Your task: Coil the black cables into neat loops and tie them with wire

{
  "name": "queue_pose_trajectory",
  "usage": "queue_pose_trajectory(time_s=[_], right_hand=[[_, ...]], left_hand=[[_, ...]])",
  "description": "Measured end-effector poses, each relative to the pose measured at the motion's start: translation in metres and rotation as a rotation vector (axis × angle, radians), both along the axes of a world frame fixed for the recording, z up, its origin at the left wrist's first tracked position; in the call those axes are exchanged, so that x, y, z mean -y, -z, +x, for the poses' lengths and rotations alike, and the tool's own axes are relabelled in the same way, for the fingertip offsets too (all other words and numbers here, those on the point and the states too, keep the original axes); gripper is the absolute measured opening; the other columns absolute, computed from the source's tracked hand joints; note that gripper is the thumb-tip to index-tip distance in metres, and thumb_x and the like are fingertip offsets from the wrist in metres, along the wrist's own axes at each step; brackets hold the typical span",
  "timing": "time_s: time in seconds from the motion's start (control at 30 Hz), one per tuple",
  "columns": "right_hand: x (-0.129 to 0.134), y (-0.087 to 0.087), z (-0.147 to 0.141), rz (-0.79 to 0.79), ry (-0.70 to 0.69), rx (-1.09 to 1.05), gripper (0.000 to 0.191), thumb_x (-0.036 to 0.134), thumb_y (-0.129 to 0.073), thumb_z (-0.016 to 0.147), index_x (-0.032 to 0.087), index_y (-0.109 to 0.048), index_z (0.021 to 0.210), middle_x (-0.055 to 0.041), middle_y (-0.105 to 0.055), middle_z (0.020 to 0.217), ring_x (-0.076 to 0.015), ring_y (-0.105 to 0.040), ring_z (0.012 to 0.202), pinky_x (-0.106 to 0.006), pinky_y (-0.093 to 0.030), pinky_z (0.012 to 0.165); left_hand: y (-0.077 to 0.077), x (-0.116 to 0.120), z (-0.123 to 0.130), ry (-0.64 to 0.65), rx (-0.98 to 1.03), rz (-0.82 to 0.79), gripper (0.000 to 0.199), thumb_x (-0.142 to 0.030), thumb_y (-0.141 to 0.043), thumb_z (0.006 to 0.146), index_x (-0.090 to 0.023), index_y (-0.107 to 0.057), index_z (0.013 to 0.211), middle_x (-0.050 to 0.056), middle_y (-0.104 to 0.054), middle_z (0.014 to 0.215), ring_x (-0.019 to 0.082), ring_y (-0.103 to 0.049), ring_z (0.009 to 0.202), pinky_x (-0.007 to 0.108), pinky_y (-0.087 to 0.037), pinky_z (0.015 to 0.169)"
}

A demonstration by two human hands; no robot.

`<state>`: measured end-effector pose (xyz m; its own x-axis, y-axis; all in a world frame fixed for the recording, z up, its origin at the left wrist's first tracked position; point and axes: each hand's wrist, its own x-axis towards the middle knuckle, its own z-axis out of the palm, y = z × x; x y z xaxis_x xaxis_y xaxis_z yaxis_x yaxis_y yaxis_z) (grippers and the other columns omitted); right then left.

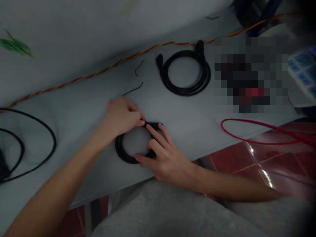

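Note:
A black cable coil (120,149) lies flat near the table's front edge, between my two hands. My left hand (124,115) comes over its upper left side, with thumb and fingers pinched together at the top of the ring, by the cable's dark end. On the right side of the coil rests my right hand (164,153), its fingers wrapped round the cable; some fingertips reach the dark connector at the top. Part of the coil is hidden under both hands. Behind it sits a second black coil (185,92) with two plugs.
Black cable loops (54,141) lie on the left of the grey table (98,177). A twisted red-yellow cord (108,68) runs along the back. Short dark wires (134,89) lie behind my left hand. A red cable (256,121) loops at the right, beside a pixelated area.

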<state>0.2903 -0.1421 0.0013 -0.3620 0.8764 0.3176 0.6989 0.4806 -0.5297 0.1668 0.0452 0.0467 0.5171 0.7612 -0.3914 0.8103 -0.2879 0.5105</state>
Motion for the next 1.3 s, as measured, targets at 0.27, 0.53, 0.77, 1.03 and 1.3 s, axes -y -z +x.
queue_pose_trajectory(time_s=[0.27, 0.53, 0.77, 1.03, 1.3], right_hand=[[-0.001, -0.001, 0.001, -0.005, -0.001, 0.025, 0.023, 0.025, -0.071, 0.097, 0.025, -0.075, 0.12, -0.006, -0.056, 0.099, -0.044, -0.035, 0.154, -0.075, -0.028, 0.123], [0.0, -0.001, 0.001, -0.023, 0.005, 0.021, 0.024, 0.026, -0.073, 0.096, 0.026, -0.075, 0.119, -0.0061, -0.058, 0.099, -0.0429, -0.033, 0.155, -0.075, -0.027, 0.123], [-0.001, -0.001, 0.0, -0.017, 0.008, 0.012, 0.021, 0.024, -0.07, 0.098, 0.024, -0.075, 0.118, -0.0065, -0.058, 0.098, -0.0436, -0.033, 0.155, -0.076, -0.027, 0.123], [-0.001, -0.002, 0.0, -0.025, 0.011, 0.022, 0.022, 0.023, -0.069, 0.097, 0.025, -0.075, 0.118, -0.006, -0.058, 0.096, -0.0425, -0.034, 0.155, -0.076, -0.026, 0.123], [-0.001, -0.002, 0.0, -0.022, 0.011, 0.024, 0.023, 0.023, -0.07, 0.097, 0.025, -0.075, 0.12, -0.0069, -0.059, 0.098, -0.0428, -0.035, 0.154, -0.076, -0.026, 0.123]], left_hand=[[-0.02, -0.016, 0.035, 0.209, -0.367, -0.018, 0.01, -0.019, -0.071, 0.071, -0.019, -0.078, 0.064, 0.001, -0.06, 0.049, 0.021, -0.058, 0.059, 0.034, -0.045, 0.064], [-0.031, -0.047, 0.005, 0.424, 0.056, -0.213, 0.019, -0.033, -0.071, 0.087, -0.022, -0.084, 0.096, 0.0, -0.08, 0.085, 0.017, -0.067, 0.077, 0.03, -0.052, 0.074], [-0.028, 0.023, -0.08, 0.139, 0.169, 0.412, 0.038, -0.048, -0.074, 0.091, -0.028, -0.074, 0.123, 0.004, -0.074, 0.118, 0.025, -0.072, 0.104, 0.041, -0.057, 0.098], [0.014, 0.066, -0.094, 0.066, 0.181, 0.608, 0.026, -0.035, -0.074, 0.092, -0.027, -0.075, 0.117, 0.004, -0.075, 0.107, 0.022, -0.074, 0.095, 0.038, -0.062, 0.088], [0.01, 0.066, -0.088, 0.035, 0.157, 0.588, 0.016, -0.033, -0.072, 0.095, -0.028, -0.08, 0.107, 0.002, -0.075, 0.089, 0.019, -0.071, 0.076, 0.032, -0.059, 0.068]])
